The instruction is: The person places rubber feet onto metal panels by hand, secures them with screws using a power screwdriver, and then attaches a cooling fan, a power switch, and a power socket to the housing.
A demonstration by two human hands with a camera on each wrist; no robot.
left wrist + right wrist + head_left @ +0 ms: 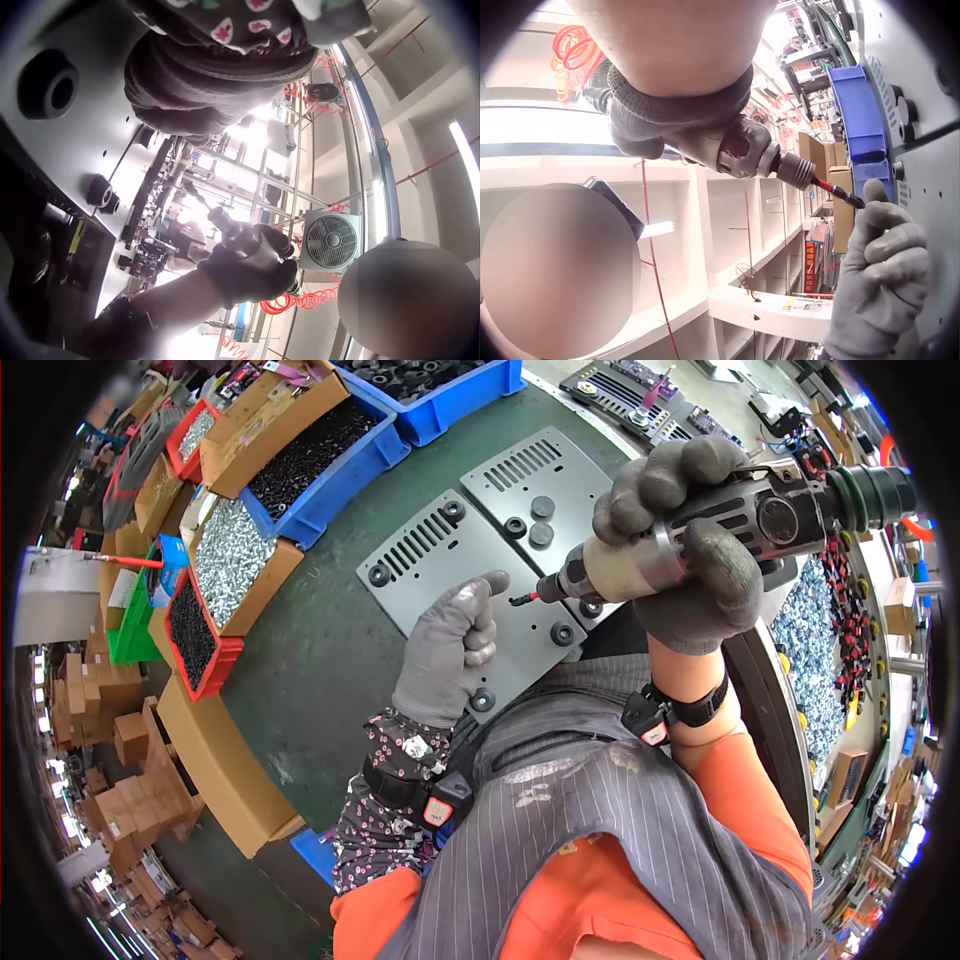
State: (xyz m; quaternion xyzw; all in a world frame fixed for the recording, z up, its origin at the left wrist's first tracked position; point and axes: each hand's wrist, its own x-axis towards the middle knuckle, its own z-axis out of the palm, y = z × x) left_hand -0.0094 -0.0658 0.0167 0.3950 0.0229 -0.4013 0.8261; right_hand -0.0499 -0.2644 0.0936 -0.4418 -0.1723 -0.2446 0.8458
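My right hand (pixel 715 585), in a grey glove, grips a power screwdriver (pixel 640 565) whose bit (pixel 522 600) points left over a grey metal panel (pixel 535 665). A small dark screw seems to sit at the bit's tip. Also gloved, my left hand (pixel 440 660) is over the same panel with fingers curled; its thumb and forefinger are close by the bit tip, overlapping it in the right wrist view. I cannot tell whether anything lies inside those fingers. Black round feet (pixel 562 633) stand near the panel's corners. A second slotted panel (pixel 580 485) lies alongside, bearing grey discs (pixel 541 535).
Left of the panels are a box of silver screws (pixel 235 555), a red bin of black screws (pixel 190 630) and a blue bin of small black parts (pixel 310 460). Another blue bin (pixel 430 425) stands at the back. Circuit boards and fixtures (pixel 640 410) lie beyond, at the back right.
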